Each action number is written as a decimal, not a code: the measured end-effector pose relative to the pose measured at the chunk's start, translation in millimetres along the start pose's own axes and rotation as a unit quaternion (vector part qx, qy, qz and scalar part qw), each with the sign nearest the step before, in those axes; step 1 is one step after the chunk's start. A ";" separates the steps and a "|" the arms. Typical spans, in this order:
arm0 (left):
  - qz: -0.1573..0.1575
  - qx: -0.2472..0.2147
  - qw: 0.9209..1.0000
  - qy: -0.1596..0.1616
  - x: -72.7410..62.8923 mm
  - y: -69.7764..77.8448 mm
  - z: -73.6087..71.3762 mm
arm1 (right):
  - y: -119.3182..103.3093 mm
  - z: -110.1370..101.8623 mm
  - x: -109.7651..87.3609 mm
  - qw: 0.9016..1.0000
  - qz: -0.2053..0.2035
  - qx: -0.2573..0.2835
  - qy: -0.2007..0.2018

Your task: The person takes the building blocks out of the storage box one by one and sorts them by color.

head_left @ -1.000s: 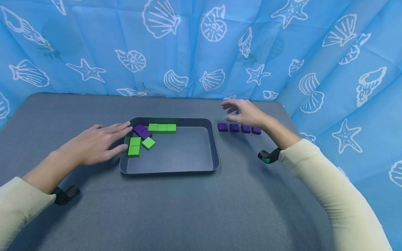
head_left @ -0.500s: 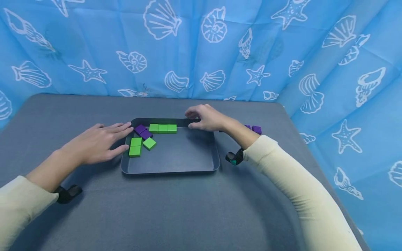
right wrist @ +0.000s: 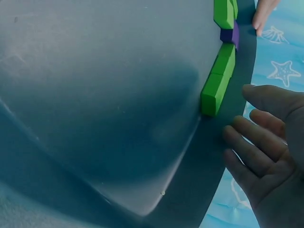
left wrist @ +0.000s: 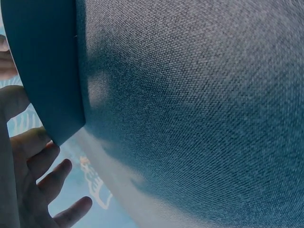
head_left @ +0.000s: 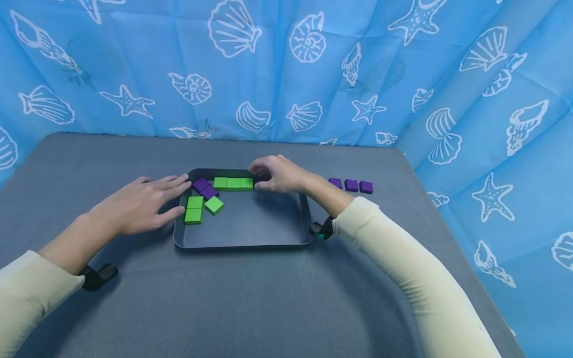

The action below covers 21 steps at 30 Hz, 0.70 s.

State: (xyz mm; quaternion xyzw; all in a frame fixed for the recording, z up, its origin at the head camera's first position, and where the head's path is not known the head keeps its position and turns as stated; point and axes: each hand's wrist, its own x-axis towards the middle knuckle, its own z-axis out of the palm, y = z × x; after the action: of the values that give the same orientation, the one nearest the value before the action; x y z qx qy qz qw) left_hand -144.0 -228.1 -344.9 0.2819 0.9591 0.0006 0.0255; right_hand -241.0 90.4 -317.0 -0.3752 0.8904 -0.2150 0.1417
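A shallow dark tray (head_left: 250, 228) lies on the table. Along its back wall stands a row of three green blocks (head_left: 233, 184). Two purple blocks (head_left: 205, 189) sit slanted in the back left corner. Below them are two green blocks (head_left: 194, 210) at the left wall and a single turned green block (head_left: 214, 205). My left hand (head_left: 139, 206) rests its straight fingers on the tray's left rim. Over the back wall, just right of the green row, my right hand (head_left: 279, 174) hovers with loosely bent fingers; the right wrist view shows nothing between them.
Three purple blocks (head_left: 351, 185) are visible on the grey table (head_left: 250, 298) right of the tray, in a row partly behind my right forearm. A blue shell-patterned curtain (head_left: 277, 69) hangs behind the table and along its right side.
My right hand has swung left from above the purple row to the tray's back wall beside the green row. The left hand and the blocks in the tray have stayed put.
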 end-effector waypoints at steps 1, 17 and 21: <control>-0.001 0.000 1.000 0.000 0.0 -0.1 0.2 | -0.2 1.3 0.3 1.000 0.003 0.001 -0.003; 0.001 -0.005 1.000 0.004 0.0 -2.4 1.6 | -3.3 13.3 12.0 0.998 0.019 0.023 -0.048; 0.001 -0.006 1.000 0.004 -0.4 -2.6 1.6 | -3.6 15.2 15.7 0.999 0.019 0.019 -0.045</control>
State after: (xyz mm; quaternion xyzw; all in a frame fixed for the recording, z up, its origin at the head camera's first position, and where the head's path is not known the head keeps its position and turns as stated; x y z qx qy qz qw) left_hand -145.0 -230.5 -346.5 0.2827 0.9589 0.0077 0.0229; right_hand -243.2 72.5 -329.9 -0.3646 0.8861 -0.2118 0.1923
